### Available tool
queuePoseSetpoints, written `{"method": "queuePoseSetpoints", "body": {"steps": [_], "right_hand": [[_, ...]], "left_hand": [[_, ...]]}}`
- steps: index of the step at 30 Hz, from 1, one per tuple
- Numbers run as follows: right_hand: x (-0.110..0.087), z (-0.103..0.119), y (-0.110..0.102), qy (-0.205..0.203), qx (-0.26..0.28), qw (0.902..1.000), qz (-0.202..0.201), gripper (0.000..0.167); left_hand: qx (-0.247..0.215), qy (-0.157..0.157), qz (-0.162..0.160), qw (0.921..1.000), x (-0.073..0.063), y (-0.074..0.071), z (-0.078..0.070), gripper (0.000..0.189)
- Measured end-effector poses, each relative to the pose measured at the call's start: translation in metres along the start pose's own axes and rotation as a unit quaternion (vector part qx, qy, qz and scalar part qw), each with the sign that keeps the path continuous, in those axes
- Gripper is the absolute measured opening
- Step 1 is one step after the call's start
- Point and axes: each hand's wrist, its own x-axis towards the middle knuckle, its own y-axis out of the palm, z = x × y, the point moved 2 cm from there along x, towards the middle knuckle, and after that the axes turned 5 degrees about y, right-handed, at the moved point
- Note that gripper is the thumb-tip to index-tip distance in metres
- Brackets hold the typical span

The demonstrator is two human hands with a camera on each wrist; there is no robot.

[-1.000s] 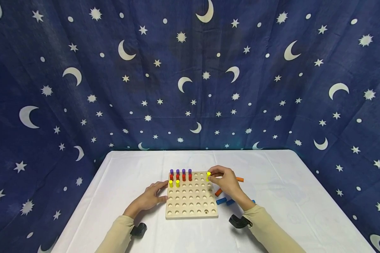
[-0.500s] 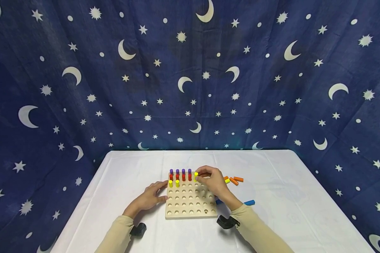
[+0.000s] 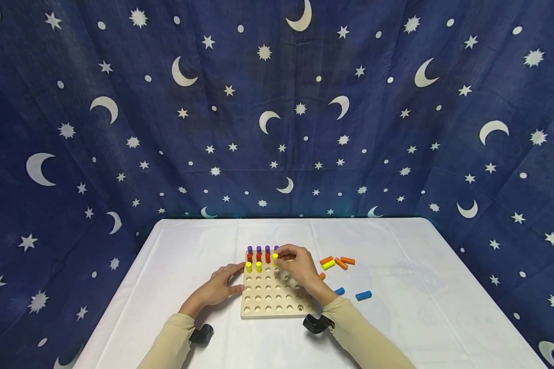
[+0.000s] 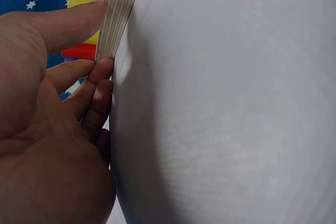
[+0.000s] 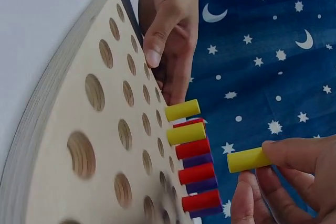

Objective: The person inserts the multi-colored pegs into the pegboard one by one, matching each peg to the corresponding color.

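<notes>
A square wooden pegboard [image 3: 273, 303] with rows of round holes lies on the table. Purple pegs [image 3: 258, 249] stand in its far row, red pegs [image 3: 258, 258] in the row before it, and two yellow pegs [image 3: 258, 267] at the left of the third row. My right hand [image 3: 299, 265] pinches another yellow peg [image 5: 244, 160] between thumb and fingers. In the right wrist view this peg is apart from the board, to the side of the standing pegs. My left hand [image 3: 214, 288] rests against the board's left edge, thumb and fingertips touching its layered side [image 4: 118, 14].
Right of the board lie loose pegs: several orange ones [image 3: 348, 261], a yellow one [image 3: 328, 265] and blue ones [image 3: 363, 295]. My right forearm partly covers this area. A white cloth covers the table [image 3: 420, 318]; a dark blue curtain [image 3: 277, 154] hangs behind.
My right hand has carried the yellow peg leftward over the board, from its right side toward the red pegs. More loose pegs now show at the right. My left hand has stayed put.
</notes>
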Motion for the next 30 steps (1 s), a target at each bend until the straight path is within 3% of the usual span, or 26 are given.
{"method": "queuePoseSetpoints", "body": {"steps": [16, 30], "right_hand": [[0.007, -0.014, 0.024, 0.038, -0.012, 0.9992, -0.006, 0.016], [0.008, -0.017, 0.029, 0.004, -0.054, 0.9984, -0.019, 0.016]], "left_hand": [[0.000, 0.001, 0.003, 1.0000, 0.001, 0.000, 0.000, 0.069], [-0.001, 0.004, 0.002, 1.0000, 0.001, -0.001, 0.000, 0.068]]}}
